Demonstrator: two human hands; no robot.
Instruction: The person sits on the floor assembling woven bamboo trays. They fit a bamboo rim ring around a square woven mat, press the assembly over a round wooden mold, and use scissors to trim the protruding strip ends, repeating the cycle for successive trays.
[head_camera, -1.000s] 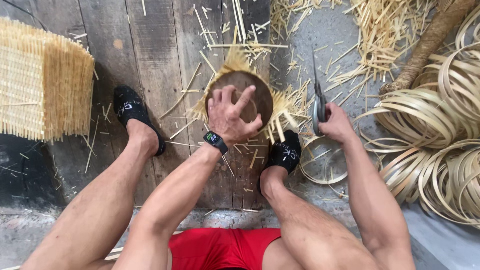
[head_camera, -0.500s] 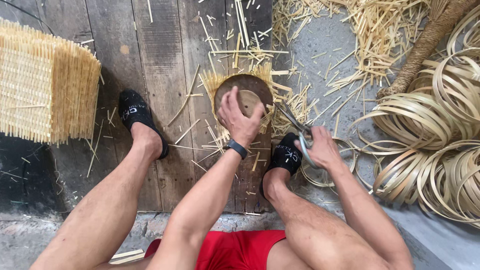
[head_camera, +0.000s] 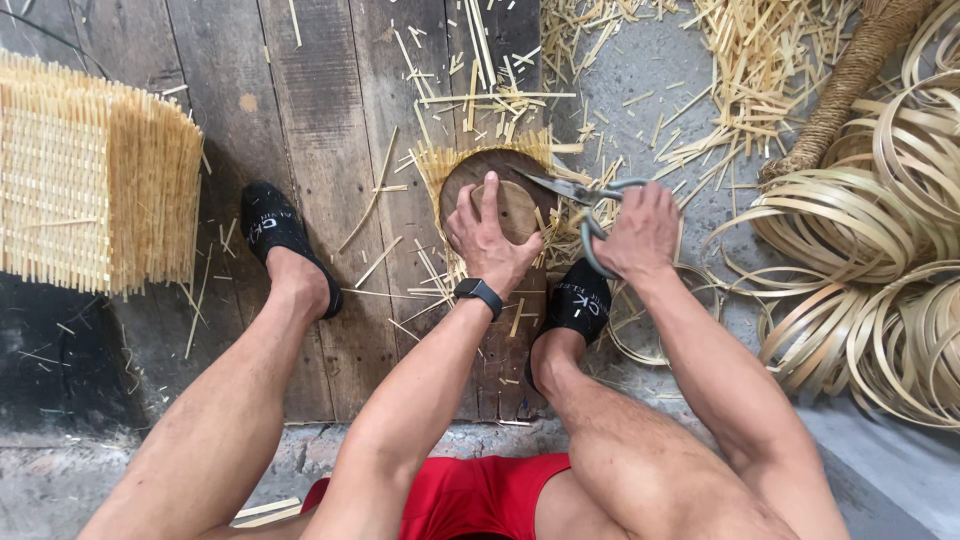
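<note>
Left hand (head_camera: 487, 238) spread flat on a round brown wooden disc (head_camera: 515, 190), fingers open and pressing down, black wristwatch (head_camera: 478, 294) at the wrist. Disc lying on the dark plank floor (head_camera: 320, 120) between the two feet, on top of a woven bamboo piece (head_camera: 440, 165) whose pale strip ends fan out past the rim at the upper left and right. Right hand (head_camera: 638, 232) closed around the looped handles of large metal shears (head_camera: 575, 205), blades pointing left, tips reaching over the disc's upper right edge, just beside the left fingertips. Whether the blades are open or shut cannot be told.

Black slipper (head_camera: 275, 235) on the left foot, well left of the disc; second black slipper (head_camera: 580, 300) just below the shears, close under the right wrist. Cut bamboo slivers (head_camera: 740, 70) littering the grey concrete above and to the right, a few also scattered over the planks. Coils of flat bamboo strip (head_camera: 870, 250) heaped at the right edge, crowding the right forearm; one thin loose hoop (head_camera: 650, 330) on the ground beside the right foot. Rope-wrapped post (head_camera: 850, 80) slanting in from the top right. Boxy woven bamboo basket (head_camera: 90, 190) with bristling strip ends at far left, well apart from the hands. Red shorts (head_camera: 470, 495) at the bottom edge.
</note>
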